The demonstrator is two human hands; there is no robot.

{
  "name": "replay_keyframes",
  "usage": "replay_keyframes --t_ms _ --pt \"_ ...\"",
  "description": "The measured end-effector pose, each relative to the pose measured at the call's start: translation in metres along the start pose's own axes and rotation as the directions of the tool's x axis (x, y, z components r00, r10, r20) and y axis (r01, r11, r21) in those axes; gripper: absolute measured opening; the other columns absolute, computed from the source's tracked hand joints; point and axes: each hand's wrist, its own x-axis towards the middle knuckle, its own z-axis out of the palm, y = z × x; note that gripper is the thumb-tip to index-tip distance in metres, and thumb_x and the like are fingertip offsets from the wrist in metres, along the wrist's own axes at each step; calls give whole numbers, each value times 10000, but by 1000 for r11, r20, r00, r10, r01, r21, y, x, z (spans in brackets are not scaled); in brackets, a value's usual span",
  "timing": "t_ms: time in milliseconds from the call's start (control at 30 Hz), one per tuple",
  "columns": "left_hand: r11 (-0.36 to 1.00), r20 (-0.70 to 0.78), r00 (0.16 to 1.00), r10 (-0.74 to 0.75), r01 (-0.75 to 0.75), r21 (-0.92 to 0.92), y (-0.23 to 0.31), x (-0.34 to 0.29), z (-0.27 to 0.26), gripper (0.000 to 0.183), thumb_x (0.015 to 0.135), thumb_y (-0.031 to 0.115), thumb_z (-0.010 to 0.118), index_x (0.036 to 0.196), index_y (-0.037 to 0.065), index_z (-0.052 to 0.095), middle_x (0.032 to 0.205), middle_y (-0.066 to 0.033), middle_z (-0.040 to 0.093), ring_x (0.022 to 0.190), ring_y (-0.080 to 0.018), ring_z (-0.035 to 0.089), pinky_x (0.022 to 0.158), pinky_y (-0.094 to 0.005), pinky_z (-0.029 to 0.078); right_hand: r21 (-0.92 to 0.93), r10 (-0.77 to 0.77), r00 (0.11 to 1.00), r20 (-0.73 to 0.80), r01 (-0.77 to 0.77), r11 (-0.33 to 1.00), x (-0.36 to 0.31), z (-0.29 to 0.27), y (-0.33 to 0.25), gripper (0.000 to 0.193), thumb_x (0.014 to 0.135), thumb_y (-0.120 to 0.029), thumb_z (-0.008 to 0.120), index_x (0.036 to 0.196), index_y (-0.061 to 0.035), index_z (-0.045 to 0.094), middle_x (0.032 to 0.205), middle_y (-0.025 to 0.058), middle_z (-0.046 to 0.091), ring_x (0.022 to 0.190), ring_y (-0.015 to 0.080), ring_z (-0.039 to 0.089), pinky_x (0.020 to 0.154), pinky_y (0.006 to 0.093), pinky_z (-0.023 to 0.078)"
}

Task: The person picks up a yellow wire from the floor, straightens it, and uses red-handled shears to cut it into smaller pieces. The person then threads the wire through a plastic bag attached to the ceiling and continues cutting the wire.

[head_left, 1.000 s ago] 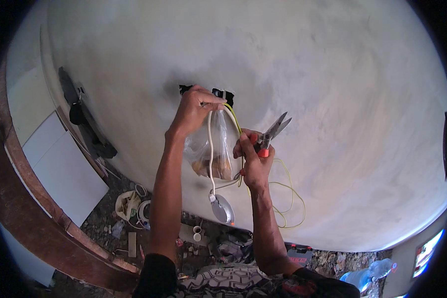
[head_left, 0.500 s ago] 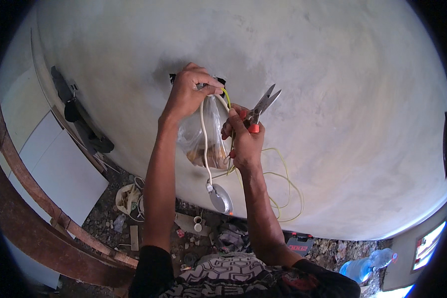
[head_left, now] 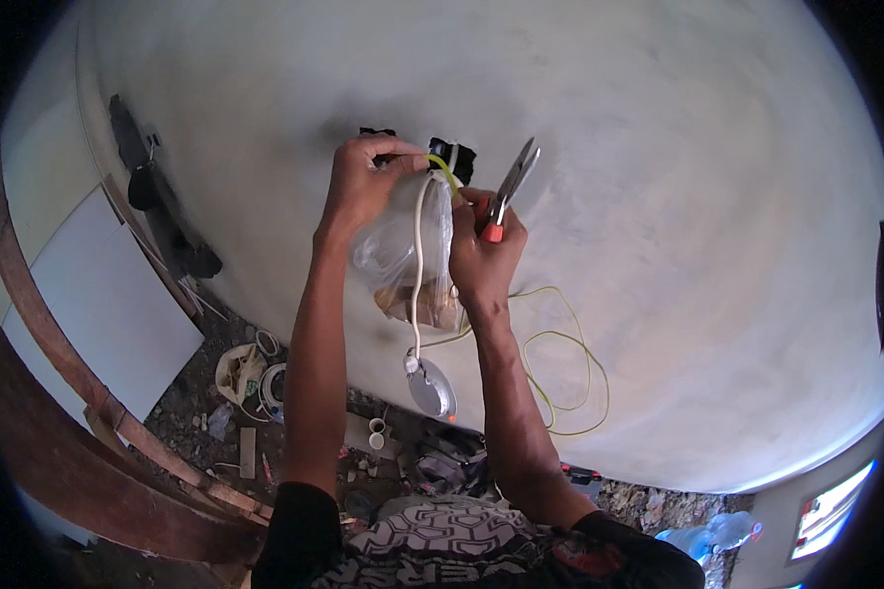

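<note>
My left hand (head_left: 359,187) is closed in a pinch on a yellow-green wire (head_left: 442,165) in front of the wall. My right hand (head_left: 481,263) grips red-handled scissors (head_left: 517,177), blades upward and nearly together, and its fingers also touch the wire. Loose loops of yellow-green wire (head_left: 581,339) hang beside my right forearm. Between my arms hangs a clear plastic bag (head_left: 388,245) with brownish contents at its bottom. A white cable (head_left: 419,250) runs down past it to a round grey disc-shaped fitting (head_left: 430,389). Behind my hands, a dark wall box (head_left: 464,163) shows a pale cable inside.
The grey plastered wall (head_left: 678,216) curves across the view. A rusty beam (head_left: 59,353) and a white panel (head_left: 128,314) stand left. On the rubble floor lie a pale sack (head_left: 238,373), cups (head_left: 376,434), a backpack (head_left: 447,461) and a blue water bottle (head_left: 707,537).
The scissor blades have come together and tilted more upright. My left hand has moved slightly left, uncovering more of the wall box. The view has shifted a little.
</note>
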Motion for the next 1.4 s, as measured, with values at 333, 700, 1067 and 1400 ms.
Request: replay_keyframes --t_ms 333,700,1067,1400 --pt "998 -204 978 45 -55 -43 -54 1 -4 153 831 119 764 955 30 761 862 -80 747 798 -144 675 756 -300 518 -278 -63 989 132 98 955 29 25 -5 111 848 -56 623 932 15 640 796 226 680 734 376 695 663 422 531" --pt "966 -356 920 166 -79 247 -73 6 -11 71 831 17 711 900 21 727 876 -128 709 764 -237 682 715 -338 523 -464 -73 936 343 237 854 57 22 -16 141 837 -79 639 931 24 654 799 226 684 784 400 685 738 429 527" --pt "956 -451 865 221 -101 276 -78 5 -4 65 802 -43 662 838 9 647 836 -147 637 766 -340 628 681 -433 479 -500 -65 950 304 217 839 55 15 -10 133 849 -96 645 906 24 641 800 253 665 802 457 649 726 473 507" --pt "913 -495 820 286 -77 400 -79 9 4 52 811 -3 701 819 12 652 772 -134 630 707 -306 617 674 -402 480 -621 93 977 195 50 782 48 6 -12 265 806 -80 615 1059 -11 659 903 255 692 878 453 667 785 514 529"
